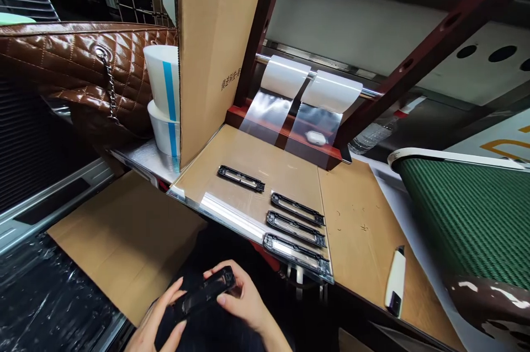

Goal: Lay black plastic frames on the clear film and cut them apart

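Note:
Both of my hands hold one long black plastic part (202,294) low in the view, over my lap. My left hand (159,319) grips its near end with fingers curled around it. My right hand (244,299) pinches the far end between thumb and fingers. On the cardboard-covered bench lie several more of the same black frame parts: one alone (240,178) further back, and three in a row (297,226) near the front edge. Two rolls of clear film (308,84) hang on a rod behind them.
A white utility knife (395,281) lies on the cardboard at the right. A green conveyor belt (472,214) runs at far right. An upright cardboard flap (209,48), stacked white tape rolls (165,98) and a brown quilted bag (78,64) stand at left.

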The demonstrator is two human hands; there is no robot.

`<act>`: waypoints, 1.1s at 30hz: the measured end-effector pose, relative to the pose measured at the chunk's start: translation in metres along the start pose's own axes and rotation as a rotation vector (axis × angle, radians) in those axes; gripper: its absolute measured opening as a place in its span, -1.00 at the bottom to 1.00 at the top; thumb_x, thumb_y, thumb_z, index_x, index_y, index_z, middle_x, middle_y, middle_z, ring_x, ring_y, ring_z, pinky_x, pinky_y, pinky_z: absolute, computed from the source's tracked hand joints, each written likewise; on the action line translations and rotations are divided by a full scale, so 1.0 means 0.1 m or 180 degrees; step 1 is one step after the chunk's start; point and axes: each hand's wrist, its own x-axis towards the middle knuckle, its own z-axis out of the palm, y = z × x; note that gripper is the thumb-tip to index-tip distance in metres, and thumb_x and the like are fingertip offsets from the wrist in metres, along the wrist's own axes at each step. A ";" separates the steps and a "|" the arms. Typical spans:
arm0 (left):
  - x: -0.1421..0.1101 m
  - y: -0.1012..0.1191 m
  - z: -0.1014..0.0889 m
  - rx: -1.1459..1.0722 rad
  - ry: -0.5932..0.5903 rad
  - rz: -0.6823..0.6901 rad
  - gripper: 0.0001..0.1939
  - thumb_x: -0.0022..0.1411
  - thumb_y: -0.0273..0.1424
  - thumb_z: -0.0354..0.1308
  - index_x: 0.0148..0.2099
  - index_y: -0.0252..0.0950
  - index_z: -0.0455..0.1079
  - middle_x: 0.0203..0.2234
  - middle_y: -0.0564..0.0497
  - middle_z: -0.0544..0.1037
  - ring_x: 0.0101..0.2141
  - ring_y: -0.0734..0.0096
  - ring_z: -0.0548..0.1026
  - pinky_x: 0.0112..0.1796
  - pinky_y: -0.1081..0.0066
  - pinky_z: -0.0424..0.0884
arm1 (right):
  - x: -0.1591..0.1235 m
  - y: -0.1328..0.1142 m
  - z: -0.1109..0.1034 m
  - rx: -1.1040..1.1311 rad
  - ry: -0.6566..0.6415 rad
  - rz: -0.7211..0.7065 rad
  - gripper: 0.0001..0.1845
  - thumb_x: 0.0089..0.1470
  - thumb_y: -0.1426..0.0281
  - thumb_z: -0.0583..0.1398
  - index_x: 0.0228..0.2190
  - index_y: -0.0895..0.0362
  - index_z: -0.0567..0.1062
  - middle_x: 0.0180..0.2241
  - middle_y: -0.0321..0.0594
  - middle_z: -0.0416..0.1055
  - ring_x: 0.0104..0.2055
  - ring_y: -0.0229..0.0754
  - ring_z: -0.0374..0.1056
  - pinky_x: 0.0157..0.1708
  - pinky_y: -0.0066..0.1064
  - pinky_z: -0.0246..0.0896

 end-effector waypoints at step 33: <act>-0.24 -3.16 -2.25 0.2685 0.0483 -0.0950 -0.39 0.23 -0.10 -0.22 0.13 -0.39 0.27 -0.03 -0.28 0.52 -0.05 -0.08 0.49 -0.06 0.07 0.41 | 0.12 0.39 -0.21 -0.0790 0.1256 0.0802 -0.42 -0.14 -0.10 0.29 -0.27 0.12 0.49 -0.39 -0.15 0.52 -0.28 -0.02 0.43 -0.12 -0.15 0.30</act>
